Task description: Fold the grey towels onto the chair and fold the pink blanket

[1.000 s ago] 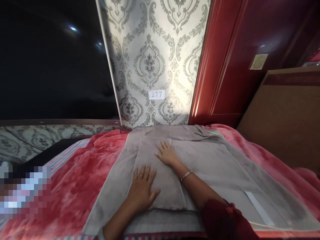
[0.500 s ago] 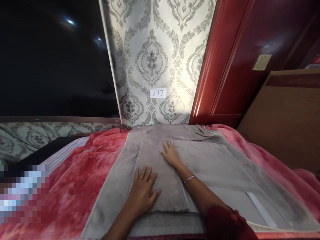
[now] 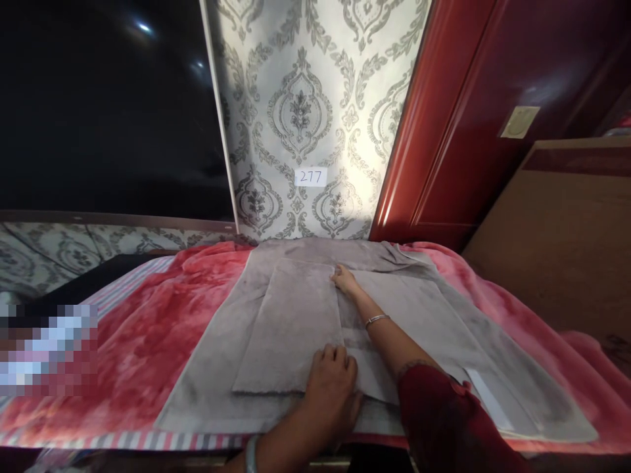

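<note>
Fingertips of the right hand draw together, apparently pinching the far right corner of a gray panel, while the left hand curls at its near right corner; whether that grip clamps the fabric cannot be told, its fingertips being hidden. The panel lies left of center atop a broad gray cloth. The work looks about midway: the panel is flat and nearly smooth, while a wider gray section to its right remains spread out and the cloth's far border is rumpled. A white strip lies on the right side. The panel's near edge stops short of the cloth's front edge, just above a striped cloth. Open room lies leftward, over bare gray cloth and red blanket; the patterned wall closes off the far side.
</note>
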`<act>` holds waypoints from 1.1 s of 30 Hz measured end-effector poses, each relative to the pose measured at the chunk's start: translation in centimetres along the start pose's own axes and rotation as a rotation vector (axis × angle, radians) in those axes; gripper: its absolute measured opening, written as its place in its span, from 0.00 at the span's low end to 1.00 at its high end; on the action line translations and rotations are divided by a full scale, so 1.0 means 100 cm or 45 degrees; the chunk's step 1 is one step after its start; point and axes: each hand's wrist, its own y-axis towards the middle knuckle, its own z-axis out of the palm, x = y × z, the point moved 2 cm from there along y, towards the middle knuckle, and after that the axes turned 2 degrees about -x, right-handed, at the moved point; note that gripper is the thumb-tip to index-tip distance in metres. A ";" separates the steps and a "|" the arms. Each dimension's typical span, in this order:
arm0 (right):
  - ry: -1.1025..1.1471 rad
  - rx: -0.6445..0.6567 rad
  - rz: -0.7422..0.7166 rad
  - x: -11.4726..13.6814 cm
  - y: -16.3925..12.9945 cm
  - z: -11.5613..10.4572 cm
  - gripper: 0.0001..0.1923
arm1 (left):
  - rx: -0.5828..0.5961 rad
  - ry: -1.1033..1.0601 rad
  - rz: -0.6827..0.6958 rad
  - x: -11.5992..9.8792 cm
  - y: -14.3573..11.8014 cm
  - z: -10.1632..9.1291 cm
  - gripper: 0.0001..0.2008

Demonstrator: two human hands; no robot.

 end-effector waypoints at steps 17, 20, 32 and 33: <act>-0.248 -0.039 -0.013 0.005 -0.003 0.005 0.25 | 0.090 0.029 -0.082 0.001 0.009 -0.005 0.19; -0.279 -0.051 -0.046 0.006 -0.005 0.005 0.28 | 0.026 0.045 -0.063 0.006 0.010 0.000 0.20; -0.511 -0.102 -0.115 0.002 -0.020 -0.016 0.29 | -0.031 0.094 0.193 -0.005 0.014 0.023 0.21; -0.543 -0.098 -0.130 0.003 -0.022 -0.017 0.29 | -0.032 -0.010 0.197 -0.002 0.010 0.019 0.26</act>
